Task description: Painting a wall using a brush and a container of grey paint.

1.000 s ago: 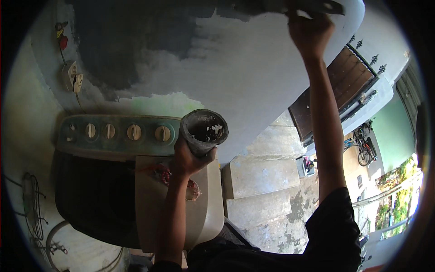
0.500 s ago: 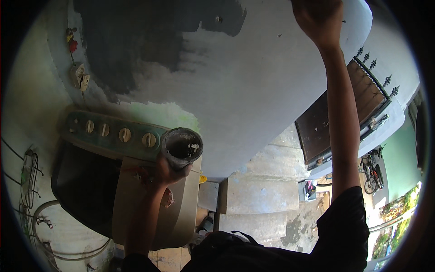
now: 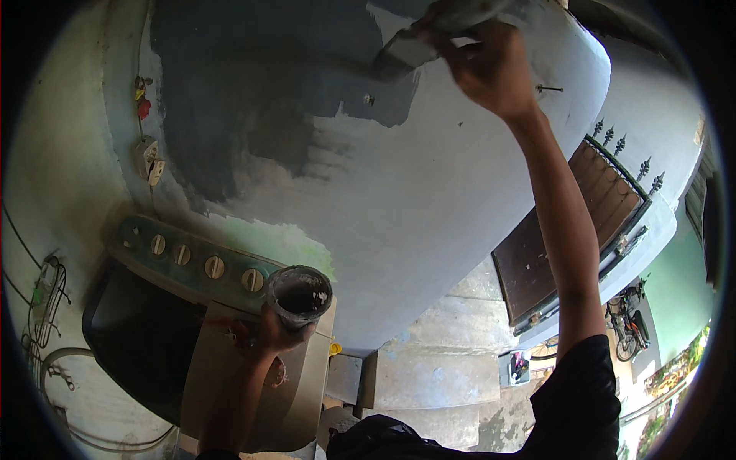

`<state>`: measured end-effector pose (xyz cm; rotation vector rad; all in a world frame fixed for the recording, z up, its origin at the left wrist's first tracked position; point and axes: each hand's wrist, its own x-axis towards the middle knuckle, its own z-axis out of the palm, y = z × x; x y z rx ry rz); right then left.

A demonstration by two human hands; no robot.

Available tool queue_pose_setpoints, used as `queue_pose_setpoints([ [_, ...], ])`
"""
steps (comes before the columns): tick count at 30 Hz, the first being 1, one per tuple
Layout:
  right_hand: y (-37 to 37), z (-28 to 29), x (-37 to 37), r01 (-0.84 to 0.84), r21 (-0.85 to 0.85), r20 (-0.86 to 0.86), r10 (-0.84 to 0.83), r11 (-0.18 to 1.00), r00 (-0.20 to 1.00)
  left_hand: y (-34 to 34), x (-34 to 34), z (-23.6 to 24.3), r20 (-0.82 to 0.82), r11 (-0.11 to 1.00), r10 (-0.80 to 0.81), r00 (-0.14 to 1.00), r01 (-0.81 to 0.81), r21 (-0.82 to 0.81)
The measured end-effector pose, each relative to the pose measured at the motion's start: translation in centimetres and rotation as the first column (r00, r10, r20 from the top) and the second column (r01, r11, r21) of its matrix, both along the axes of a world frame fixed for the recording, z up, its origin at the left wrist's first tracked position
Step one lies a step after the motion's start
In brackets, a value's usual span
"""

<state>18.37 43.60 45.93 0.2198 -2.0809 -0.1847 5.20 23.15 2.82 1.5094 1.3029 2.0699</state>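
My left hand is wrapped round a grey, crusted cup, its mouth facing up and pale bits stuck inside. The cup is held by the right end of a washing machine's knob panel. Up at the wall, my right hand is closed on a flat trowel, blurred and partly cut off by the top edge. Its blade lies at or close to the right part of a dark grey coated patch. Around that patch the wall is lighter grey, with ragged edges between.
The washing machine, with a dark lid, stands below the wall. A socket with a cable hangs at the left. One nail juts from the wall at the right. Concrete steps and a brown gate lie to the right.
My right hand has come down and left, bringing the trowel into view against the wall. The view has shifted upward; my left hand still holds the cup beside the panel.
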Motion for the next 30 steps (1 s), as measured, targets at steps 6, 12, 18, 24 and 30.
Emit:
queue_pose_setpoints([
  [6, -0.1, 3.3, -1.8, 0.083, 0.271, -0.278, -0.004, 0.959, 0.961, 0.1, 0.0, 0.1, 0.039, 0.999, -0.043, 0.998, 0.043, -0.008],
  [12, -0.4, 3.8, -3.1, -0.001, 0.355, -0.061, 0.024, 0.935, 0.998, -0.7, -0.1, 0.3, 0.104, 0.998, -0.069, 0.992, 0.070, -0.003],
  [18, -1.9, 4.7, -3.4, 0.165, 0.094, -0.207, -0.143, 0.982, 0.968, -0.4, 0.0, 0.5, 0.184, 0.991, -0.116, 0.976, 0.125, -0.037],
  [24, -0.7, 5.2, -3.9, 0.135, 0.409, -0.208, -0.051, 0.902, 0.977, 0.0, -0.4, -0.2, 0.093, 0.995, -0.096, 0.991, 0.099, -0.028],
  [30, -2.2, 4.7, -3.8, -0.073, 0.081, -0.142, 0.085, 0.994, 0.986, -0.1, -0.5, 0.1, 0.041, 0.997, -0.061, 0.997, 0.062, -0.047],
])
